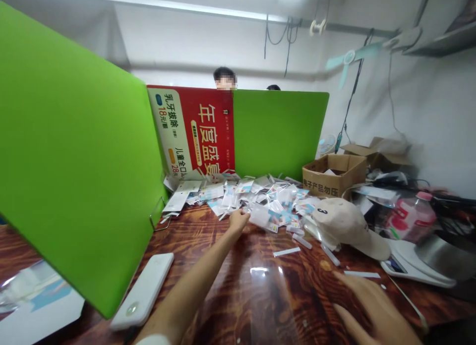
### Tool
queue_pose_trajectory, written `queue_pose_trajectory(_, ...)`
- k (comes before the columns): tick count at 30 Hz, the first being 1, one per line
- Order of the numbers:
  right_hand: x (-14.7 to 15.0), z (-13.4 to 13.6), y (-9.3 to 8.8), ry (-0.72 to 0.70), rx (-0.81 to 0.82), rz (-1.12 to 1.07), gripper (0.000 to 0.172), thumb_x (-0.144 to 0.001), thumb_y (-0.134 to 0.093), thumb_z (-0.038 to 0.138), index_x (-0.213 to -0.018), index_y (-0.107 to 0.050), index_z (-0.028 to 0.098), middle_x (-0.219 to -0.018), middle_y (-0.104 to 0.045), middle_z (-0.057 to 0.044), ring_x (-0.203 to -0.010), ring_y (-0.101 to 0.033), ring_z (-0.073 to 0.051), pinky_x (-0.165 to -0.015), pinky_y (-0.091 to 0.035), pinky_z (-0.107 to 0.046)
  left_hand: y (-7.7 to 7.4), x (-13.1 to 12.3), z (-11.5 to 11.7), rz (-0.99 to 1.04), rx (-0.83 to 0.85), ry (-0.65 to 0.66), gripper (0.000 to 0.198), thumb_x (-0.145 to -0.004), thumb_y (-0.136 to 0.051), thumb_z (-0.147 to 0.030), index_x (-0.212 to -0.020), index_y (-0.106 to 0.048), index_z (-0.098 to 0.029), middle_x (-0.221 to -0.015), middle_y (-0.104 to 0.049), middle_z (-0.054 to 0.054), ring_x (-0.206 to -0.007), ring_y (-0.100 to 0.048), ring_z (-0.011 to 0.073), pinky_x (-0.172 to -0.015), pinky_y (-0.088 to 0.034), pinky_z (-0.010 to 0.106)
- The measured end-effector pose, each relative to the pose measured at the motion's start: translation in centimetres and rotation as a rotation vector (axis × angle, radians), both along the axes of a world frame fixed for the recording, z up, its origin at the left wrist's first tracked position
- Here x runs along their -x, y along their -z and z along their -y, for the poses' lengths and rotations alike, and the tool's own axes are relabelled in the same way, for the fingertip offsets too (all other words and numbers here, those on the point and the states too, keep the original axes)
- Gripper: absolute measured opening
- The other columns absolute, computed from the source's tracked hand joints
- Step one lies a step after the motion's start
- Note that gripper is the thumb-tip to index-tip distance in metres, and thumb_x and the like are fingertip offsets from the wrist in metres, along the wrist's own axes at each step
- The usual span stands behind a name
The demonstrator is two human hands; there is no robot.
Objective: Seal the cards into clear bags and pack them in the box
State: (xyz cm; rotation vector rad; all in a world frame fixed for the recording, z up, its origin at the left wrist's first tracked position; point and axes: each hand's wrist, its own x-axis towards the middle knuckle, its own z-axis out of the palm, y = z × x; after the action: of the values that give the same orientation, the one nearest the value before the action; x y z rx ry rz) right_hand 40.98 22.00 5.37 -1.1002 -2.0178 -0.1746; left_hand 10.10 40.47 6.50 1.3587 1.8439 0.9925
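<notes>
My left hand (238, 219) reaches far forward to the near edge of a heap of small clear plastic packets (253, 194) on the wooden table (238, 285). Its fingers curl at a packet, but whether they grip it I cannot make out. My right hand (375, 308) lies flat on the table at the lower right, fingers spread, holding nothing. A clear empty sleeve (266, 273) lies on the table between my hands. Thin white strips (287, 252) are scattered near the heap.
Green dividers (70, 156) wall the left and back, with a red poster (197, 132) behind the heap. A white power bank (143, 290) lies lower left. A beige cap (347, 226), cardboard box (332, 174), pink bottle (411, 216) and a scale (416, 265) stand right. A person's head (225, 80) shows behind the divider.
</notes>
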Motion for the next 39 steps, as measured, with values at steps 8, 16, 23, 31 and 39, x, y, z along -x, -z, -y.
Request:
queue_pose_trajectory(8,13.5,-5.0,0.2,-0.157,0.283,-0.027,0.027,-0.092,-0.043,0.017,-0.111,-0.062,0.012,-0.105,-0.07,-0.017,-0.098,-0.068,-0.028,-0.083,-0.056,-0.045,-1.2,-2.3,17.2,0.253,-0.194,0.217,0.031,-0.091,-0.057,-0.044,-0.086,-0.068,-0.015,-0.081,-0.068,0.004,-0.08,-0.066,0.0199,-0.072,-0.053,0.032)
queue_pose_trajectory(16,13.7,5.0,-5.4,-0.782,0.477,-0.091,0.018,-0.098,-0.047,0.025,-0.112,-0.059,0.021,-0.108,-0.068,-0.007,-0.101,-0.065,-0.017,-0.088,-0.053,-0.026,-0.9,4.3,28.5,0.141,-0.298,0.481,0.069,-0.08,-0.072,-0.035,-0.142,-0.045,-0.02,-0.141,-0.056,0.014,-0.131,-0.051,0.0311,-0.108,-0.042,0.039)
queue_pose_trajectory(23,11.2,11.0,-6.0,-0.412,-0.34,0.144,0.021,-0.087,-0.062,0.01,-0.106,-0.064,0.017,-0.092,-0.072,-0.005,-0.097,-0.067,-0.017,-0.092,-0.051,-0.028,-1.6,3.8,30.3,-0.256,-0.695,0.619,0.063,-0.084,-0.056,-0.01,-0.144,-0.042,-0.018,-0.141,-0.057,0.017,-0.129,-0.054,0.0291,-0.107,-0.045,0.044)
queue_pose_trajectory(31,13.2,10.5,-6.5,-0.557,-0.403,0.412,0.032,-0.095,-0.044,0.022,-0.121,-0.06,0.013,-0.122,-0.069,-0.01,-0.118,-0.061,-0.025,-0.095,-0.048,-0.036,-2.0,3.1,32.3,-0.734,-0.834,0.491,0.052,-0.086,-0.039,-0.006,-0.138,-0.043,-0.003,-0.135,-0.059,0.024,-0.13,-0.053,0.0338,-0.104,-0.049,0.052)
queue_pose_trajectory(39,14.2,11.5,-5.8,-0.626,-0.204,0.029,0.02,-0.093,-0.048,0.009,-0.111,-0.056,0.015,-0.083,-0.07,-0.003,-0.076,-0.064,-0.015,-0.091,-0.043,-0.034,-2.9,1.0,35.8,0.225,-0.408,0.581,0.045,-0.095,-0.055,-0.025,-0.139,-0.05,-0.017,-0.136,-0.062,0.015,-0.117,-0.064,0.0272,-0.099,-0.053,0.037)
